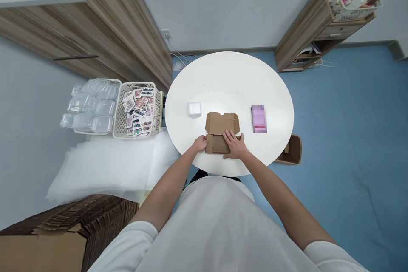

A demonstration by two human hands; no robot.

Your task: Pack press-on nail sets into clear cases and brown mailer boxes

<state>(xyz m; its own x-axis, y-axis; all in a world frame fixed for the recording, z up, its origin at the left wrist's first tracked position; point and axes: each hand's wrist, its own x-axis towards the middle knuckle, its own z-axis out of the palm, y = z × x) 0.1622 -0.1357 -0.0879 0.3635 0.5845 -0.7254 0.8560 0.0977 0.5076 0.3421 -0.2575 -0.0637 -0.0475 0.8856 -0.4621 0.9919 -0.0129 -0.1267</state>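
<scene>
A small brown cardboard mailer box (222, 129) lies near the front edge of the round white table (229, 76), its lid flap standing open toward the far side. My left hand (200, 143) grips the box's left front corner with curled fingers. My right hand (234, 144) lies flat on the box's front part, fingers spread and pressing down. A small white packet (194, 109) lies to the left of the box. A pink and purple card (258, 118) lies to its right.
Left of the table stand a white basket (139, 109) of colourful cards and a basket of clear plastic cases (91, 106), above a pile of white sheets (108, 165). A cardboard stack (63, 229) sits near left. A brown bin (291, 149) stands right of the table.
</scene>
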